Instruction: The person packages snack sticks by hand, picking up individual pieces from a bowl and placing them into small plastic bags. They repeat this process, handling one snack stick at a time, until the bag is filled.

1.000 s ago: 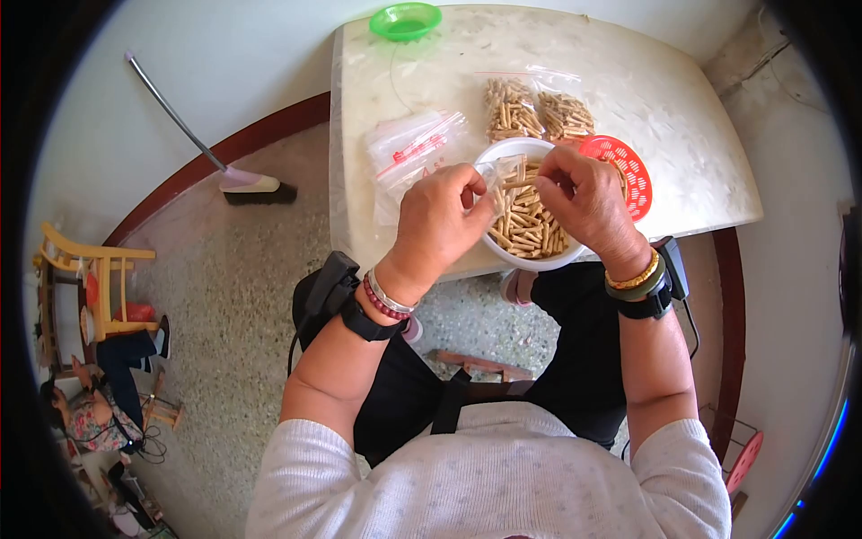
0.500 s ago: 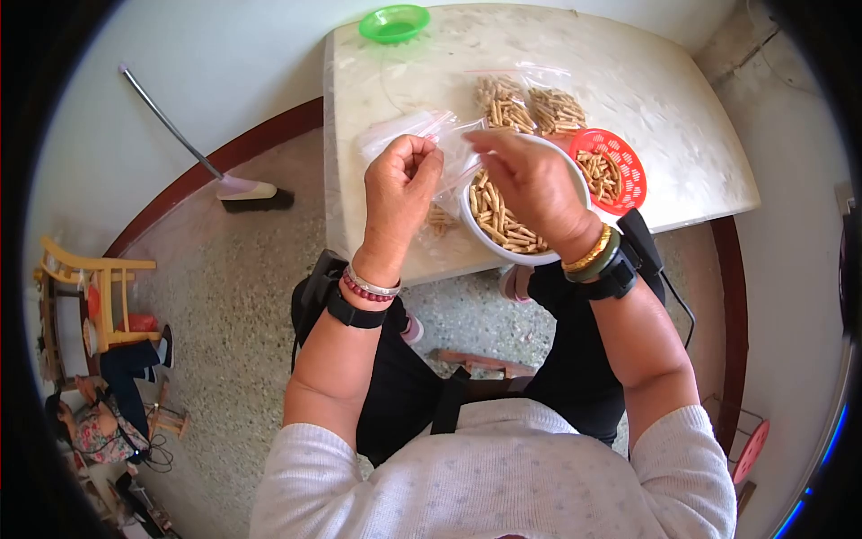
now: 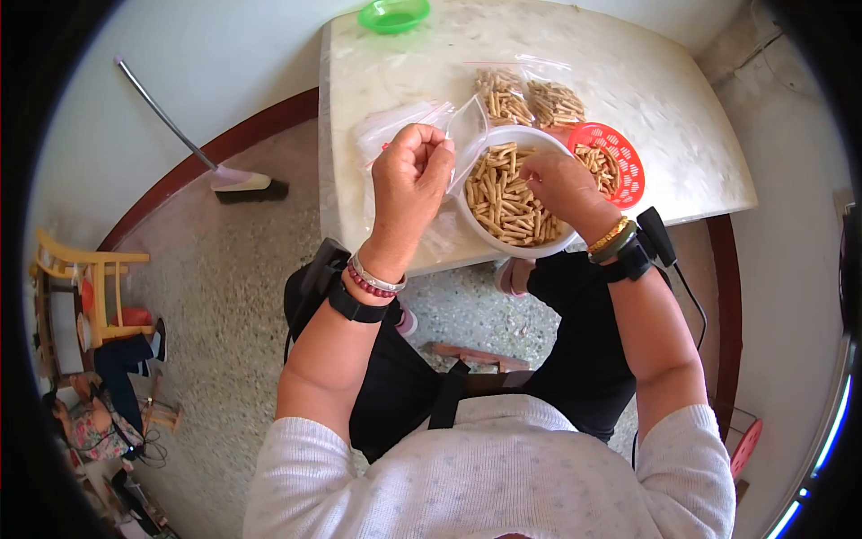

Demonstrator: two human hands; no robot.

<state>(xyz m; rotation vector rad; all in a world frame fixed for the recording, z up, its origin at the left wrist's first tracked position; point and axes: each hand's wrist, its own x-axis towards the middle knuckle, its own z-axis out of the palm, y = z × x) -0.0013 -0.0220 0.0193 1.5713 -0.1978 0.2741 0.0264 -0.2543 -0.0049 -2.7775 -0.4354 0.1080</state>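
Observation:
My left hand pinches the edge of a clear zip bag, whose mouth stands partly open to the right of my fingers. Beside the bag is a white bowl full of short, pale brown dried root-like sticks. Over the right side of this bowl, my right hand has its fingers curled together close to the sticks. Whatever lies between those fingertips is hidden.
Two filled bags lie behind the bowl. A red perforated basket with more sticks stands at right. Flat bags and a green bowl are on the table. A broom leans left; another person sits far left.
My right hand has moved away from the bag, rightward and down to the sticks in the bowl. The bag in my left hand now shows a wider opening.

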